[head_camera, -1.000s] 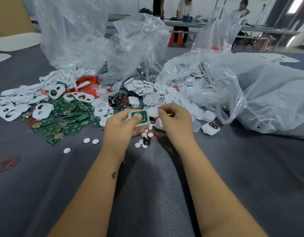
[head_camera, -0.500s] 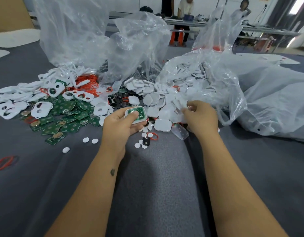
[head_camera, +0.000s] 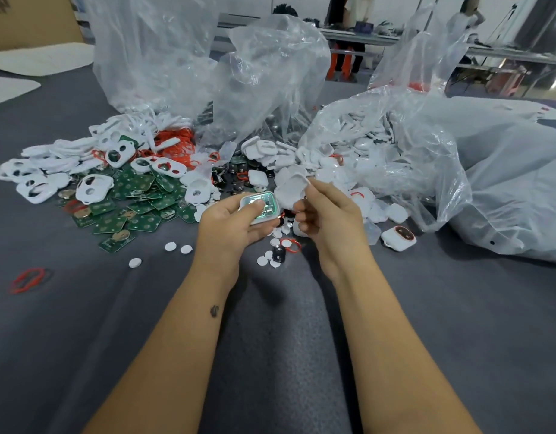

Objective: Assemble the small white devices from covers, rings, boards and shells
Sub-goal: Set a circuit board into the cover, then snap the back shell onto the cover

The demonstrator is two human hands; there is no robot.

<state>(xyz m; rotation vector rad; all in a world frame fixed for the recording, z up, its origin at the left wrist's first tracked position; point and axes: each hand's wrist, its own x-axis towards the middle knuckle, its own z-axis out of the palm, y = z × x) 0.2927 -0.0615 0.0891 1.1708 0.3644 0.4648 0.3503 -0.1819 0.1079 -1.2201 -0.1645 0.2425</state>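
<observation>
At the near edge of the parts heap, over the grey cloth [head_camera: 82, 324], we hold two pieces just above the loose discs [head_camera: 178, 247].

Shell [head_camera: 260, 207]: white, with a green board seated inside, face up. We judge it light and rigid, a thin moulded part. Its smooth rim is likely a little slippery, so it is best taken by the outer edges. We would keep pressure off the board face, which is probably the fragile part.

Cover [head_camera: 291, 190]: white, rounded, thin. We judge it very light and stiff enough to snap on, but easy to flip or drop. Best pinched at one edge, leaving the rest free to meet the shell.

Left hand [head_camera: 231, 228]: fingers curled under the shell, thumb lying across the top near the board's near edge. A cradling grip, narrow.

Right hand [head_camera: 326, 214]: thumb and forefinger pinch the cover's right edge; the other fingers are curled loosely below and hold nothing we can see. The cover sits just right of the shell, tilted, almost touching its rim. We cannot tell whether they touch.

Nearby: spare boards [head_camera: 135, 198] to the left, red rings [head_camera: 176, 145] farther off, a finished device [head_camera: 398, 238] to the right, and bags [head_camera: 411, 151] of white parts beyond.
</observation>
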